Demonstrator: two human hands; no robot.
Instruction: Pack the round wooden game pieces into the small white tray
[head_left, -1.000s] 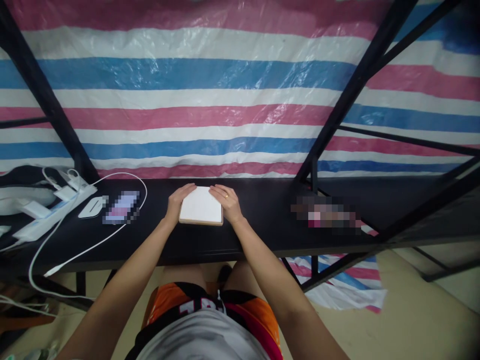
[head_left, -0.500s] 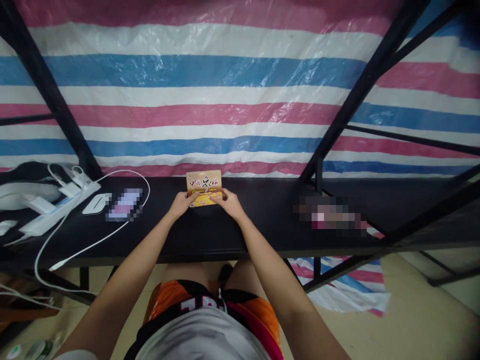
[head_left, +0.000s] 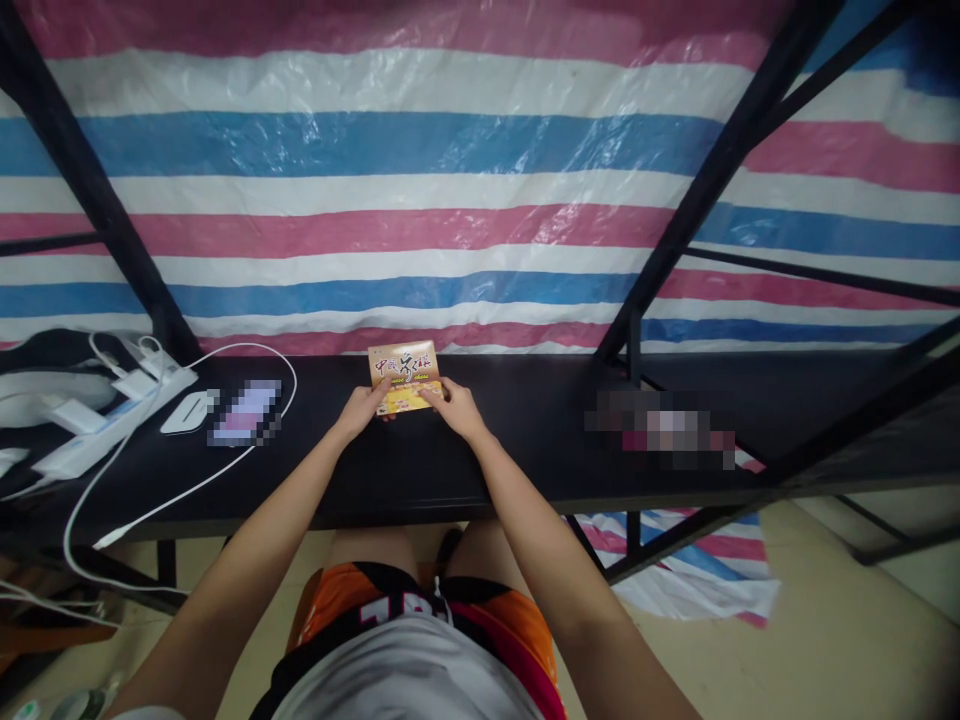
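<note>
Both hands hold a small yellow-and-tan Chinese chess box [head_left: 405,370] above the black tabletop [head_left: 420,470]. Its printed face, with large characters and the words "Chinese chess", points up toward me. My left hand [head_left: 362,408] grips the left edge, thumb on the front and fingertips partly showing beneath. At the right edge, my right hand [head_left: 459,407] is closed the same way, its thumb lying across the lower front. The fingers behind the box are mostly hidden.
To the left are a blurred phone [head_left: 245,412], a white device [head_left: 189,411], a white power strip [head_left: 112,420] with plugs, and a looping white cable [head_left: 187,490]. A blurred object [head_left: 664,428] lies on the right. Black metal posts [head_left: 675,240] frame the striped tarp [head_left: 420,150].
The box is tilted slightly, its left side a little lower, still in both hands. My left thumb has moved up its front. The whole view has shifted slightly.
</note>
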